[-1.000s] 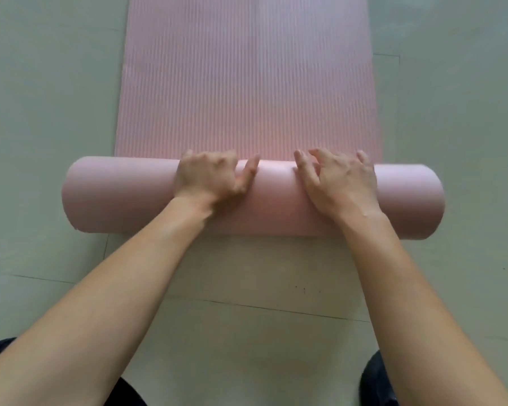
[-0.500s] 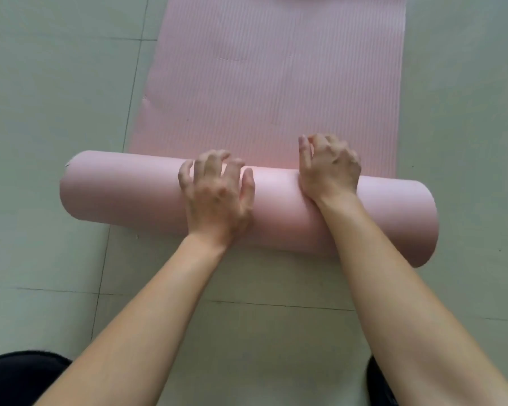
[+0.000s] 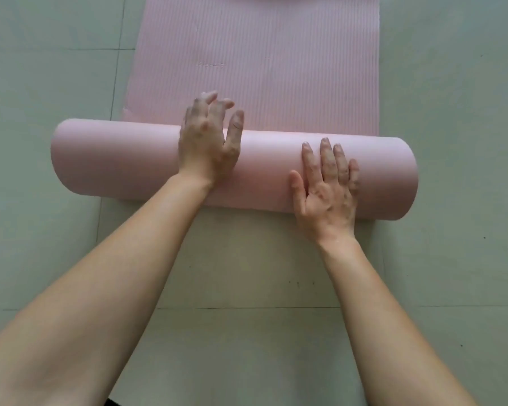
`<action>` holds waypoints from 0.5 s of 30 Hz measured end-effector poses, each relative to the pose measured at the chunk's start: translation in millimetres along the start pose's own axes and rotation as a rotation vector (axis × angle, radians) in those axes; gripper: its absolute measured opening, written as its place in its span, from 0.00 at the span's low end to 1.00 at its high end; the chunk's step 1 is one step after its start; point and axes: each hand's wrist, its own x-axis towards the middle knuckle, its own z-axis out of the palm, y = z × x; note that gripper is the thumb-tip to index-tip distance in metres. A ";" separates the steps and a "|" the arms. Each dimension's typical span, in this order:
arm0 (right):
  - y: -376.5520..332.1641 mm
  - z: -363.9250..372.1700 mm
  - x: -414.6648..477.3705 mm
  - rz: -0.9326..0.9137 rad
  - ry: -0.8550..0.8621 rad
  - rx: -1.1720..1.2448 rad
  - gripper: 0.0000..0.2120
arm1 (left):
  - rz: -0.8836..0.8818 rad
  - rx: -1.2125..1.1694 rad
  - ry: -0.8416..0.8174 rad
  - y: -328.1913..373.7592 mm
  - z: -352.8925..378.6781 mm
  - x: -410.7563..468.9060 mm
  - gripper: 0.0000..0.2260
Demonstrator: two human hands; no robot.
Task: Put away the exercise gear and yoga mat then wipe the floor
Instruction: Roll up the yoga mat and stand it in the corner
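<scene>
Yoga mat (image 3: 255, 63): pink, ribbed, partly rolled up on the floor; unrolled stretch lying flat, running toward 12 o'clock and off the top edge of view.
Roll (image 3: 115, 162): thick, smooth pink cylinder lying crosswise from 9 o'clock to 3 o'clock, slightly skewed, the 3 o'clock end nearer the person; resting on the tiles against the near end of the flat stretch; both ends reaching out past that stretch's side edges.
Left hand (image 3: 207, 142): palm down on top of the roll, a little toward 9 o'clock of its middle; fingers loosely spread, reaching over the far side toward 12 o'clock; thumb lying along the crest; pressing only, nothing clutched.
Right hand (image 3: 327, 189): laid flat on the near face of the roll, toward the 3 o'clock end; fingers straight and pointing to 12 o'clock, thumb out toward 9 o'clock; pressing, not grasping.
Gap between hands: bare roll surface, hands not touching each other.
Left forearm (image 3: 100, 288): bare, entering from 7 o'clock.
Right forearm (image 3: 379, 303): bare, entering from 5 o'clock.
Floor (image 3: 41, 83): pale grey-green tiles with thin joints; a few dark specks (image 3: 298, 284) at 6 o'clock of the roll, beside the right forearm.
Dark fabric (image 3: 115, 402): thin sliver at the bottom edge; too little showing to identify.
</scene>
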 end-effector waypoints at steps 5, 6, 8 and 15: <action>-1.0 -9.2 70.0 0.099 -0.157 -0.024 0.26 | 0.159 0.267 -0.145 -5.9 2.6 -45.6 0.35; -2.3 -8.9 77.2 0.116 -0.181 -0.018 0.26 | 0.181 0.372 -0.285 -11.1 3.9 -46.0 0.45; -3.6 -7.5 82.2 0.126 -0.203 -0.017 0.26 | 0.220 0.579 -0.424 -22.7 4.7 -37.5 0.58; -3.9 -10.1 37.7 0.069 -0.055 0.000 0.28 | 0.242 0.702 -0.306 -19.7 13.3 -36.4 0.43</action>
